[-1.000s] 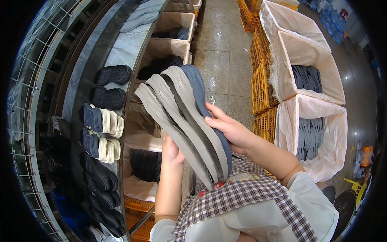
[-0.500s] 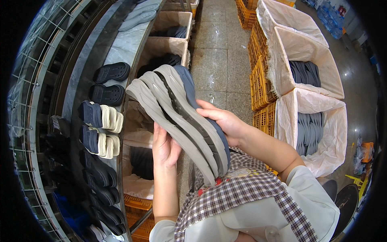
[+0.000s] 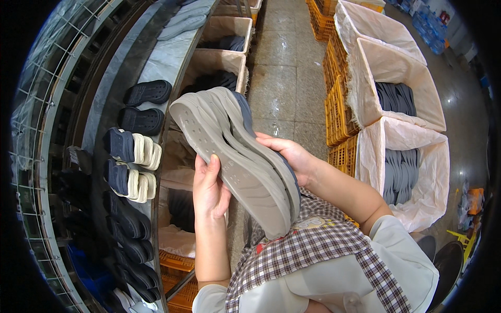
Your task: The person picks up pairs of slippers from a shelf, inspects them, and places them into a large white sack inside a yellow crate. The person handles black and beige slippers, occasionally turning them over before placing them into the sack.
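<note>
A stack of several grey shoe soles (image 3: 233, 168) is held upright on edge in front of my chest. A dark blue sole (image 3: 244, 108) lies at its right side. My left hand (image 3: 210, 182) grips the stack's left edge, its thumb on the patterned face of the nearest grey sole and its other fingers partly hidden. On the opposite side my right hand (image 3: 289, 156) is closed around the blue sole's edge; its lower fingers are out of sight behind the stack. The lower end of the soles is close to my checked apron (image 3: 313, 250).
On the shelf at left (image 3: 156, 57) sit dark soles (image 3: 141, 121) and cream-and-navy soles (image 3: 133, 148). Lined bins (image 3: 229, 57) stand under it. At right, lined bins (image 3: 433, 156) hold grey soles (image 3: 401, 175), beside orange crates (image 3: 339, 109). A tiled aisle (image 3: 274, 78) runs between.
The nearest grey sole has turned so its flat patterned face shows, and the soles have closed together. My left thumb has come over onto that face. My right hand keeps its place.
</note>
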{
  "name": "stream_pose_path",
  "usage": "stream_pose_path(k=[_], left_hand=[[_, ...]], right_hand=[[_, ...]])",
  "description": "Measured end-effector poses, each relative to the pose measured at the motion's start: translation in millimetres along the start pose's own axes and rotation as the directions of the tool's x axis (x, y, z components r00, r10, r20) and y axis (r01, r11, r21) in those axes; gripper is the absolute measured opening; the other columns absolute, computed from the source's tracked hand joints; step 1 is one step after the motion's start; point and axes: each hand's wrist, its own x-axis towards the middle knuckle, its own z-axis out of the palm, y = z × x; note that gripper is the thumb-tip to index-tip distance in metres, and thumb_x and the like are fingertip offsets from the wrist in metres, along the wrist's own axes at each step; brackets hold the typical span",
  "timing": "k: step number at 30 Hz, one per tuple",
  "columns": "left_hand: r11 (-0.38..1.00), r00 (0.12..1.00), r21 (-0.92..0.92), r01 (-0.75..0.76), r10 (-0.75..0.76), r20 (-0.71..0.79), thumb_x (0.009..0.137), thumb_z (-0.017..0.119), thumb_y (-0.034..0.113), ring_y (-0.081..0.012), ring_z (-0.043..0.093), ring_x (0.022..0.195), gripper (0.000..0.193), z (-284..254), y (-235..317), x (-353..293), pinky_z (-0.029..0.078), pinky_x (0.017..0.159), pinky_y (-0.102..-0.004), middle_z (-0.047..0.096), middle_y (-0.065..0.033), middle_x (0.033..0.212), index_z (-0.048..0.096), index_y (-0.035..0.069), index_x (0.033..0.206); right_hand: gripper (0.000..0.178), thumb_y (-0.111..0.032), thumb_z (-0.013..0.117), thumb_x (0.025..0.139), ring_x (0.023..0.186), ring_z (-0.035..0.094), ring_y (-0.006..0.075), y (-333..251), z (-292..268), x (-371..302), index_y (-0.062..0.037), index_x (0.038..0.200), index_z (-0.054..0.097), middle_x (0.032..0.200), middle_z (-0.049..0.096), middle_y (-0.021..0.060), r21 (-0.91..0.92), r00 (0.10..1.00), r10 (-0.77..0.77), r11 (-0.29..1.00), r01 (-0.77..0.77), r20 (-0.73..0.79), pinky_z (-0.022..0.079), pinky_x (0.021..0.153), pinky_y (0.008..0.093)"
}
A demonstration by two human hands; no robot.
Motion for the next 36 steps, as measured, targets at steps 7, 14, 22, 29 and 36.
stream_pose_path(k=[7, 14, 22, 29, 36], left_hand=[[0.998, 0.999, 0.058, -0.039, 0.04, -0.021, 0.091, 0.056, 0.017, -0.0229, 0.049, 0.116, 0.047, 3.8, 2.4, -1.0, 0.041, 0.099, -0.0391, 0.048, -0.0112, 0.127, 0.035, 0.005, 0.132], [0.999, 0.999, 0.024, -0.027, 0.028, -0.028, 0.09, 0.057, 0.018, -0.0224, 0.049, 0.114, 0.047, 4.4, 2.9, -2.4, 0.042, 0.098, -0.0383, 0.05, -0.0109, 0.125, 0.036, 0.004, 0.13], [0.999, 0.999, 0.008, -0.04, 0.04, -0.017, 0.09, 0.058, 0.019, -0.0219, 0.049, 0.114, 0.045, 4.7, 1.2, -2.9, 0.039, 0.1, -0.0378, 0.051, -0.0099, 0.125, 0.039, 0.004, 0.128], [0.993, 0.991, -0.026, -0.112, 0.113, 0.071, 0.09, 0.058, 0.023, -0.0243, 0.048, 0.118, 0.05, 1.9, -3.5, -4.0, 0.039, 0.101, -0.0407, 0.048, -0.0097, 0.128, 0.037, 0.006, 0.132], [0.989, 0.985, -0.097, -0.112, 0.123, 0.124, 0.088, 0.061, 0.02, -0.0229, 0.043, 0.121, 0.056, -5.3, -5.0, -7.0, 0.034, 0.103, -0.0407, 0.045, -0.0074, 0.132, 0.032, 0.01, 0.134]], right_hand=[[0.035, -0.02, 0.04, 0.095, 0.099, 0.061, 0.0206, -0.6, -2.0, 2.4, -0.0087, 0.128, 0.044, 0.116, 0.058, 0.0122, 0.066, 0.999, 0.031, 0.997, -0.032, 0.013, 0.051, 0.086, 0.0358], [0.045, -0.015, 0.039, 0.094, 0.112, 0.055, 0.02, -4.0, -3.8, 2.0, -0.0037, 0.137, 0.034, 0.13, 0.049, 0.0126, 0.036, 0.999, 0.024, 0.999, -0.026, 0.045, 0.045, 0.096, 0.0347], [0.047, -0.014, 0.039, 0.094, 0.117, 0.051, 0.0209, -4.4, -4.4, 1.8, -0.0047, 0.139, 0.031, 0.135, 0.045, 0.0125, 0.038, 1.0, 0.011, 0.999, -0.012, 0.025, 0.041, 0.1, 0.0355], [0.051, -0.012, 0.04, 0.093, 0.116, 0.051, 0.0207, -6.7, 6.2, -6.5, -0.0063, 0.141, 0.027, 0.134, 0.044, 0.0133, -0.043, 0.999, -0.038, 0.998, 0.037, -0.017, 0.043, 0.097, 0.0346], [0.055, -0.012, 0.041, 0.091, 0.122, 0.046, 0.0218, -9.0, 11.9, -9.9, -0.0054, 0.143, 0.023, 0.139, 0.038, 0.0131, -0.139, 0.996, -0.072, 0.987, 0.079, 0.055, 0.039, 0.101, 0.0346]])
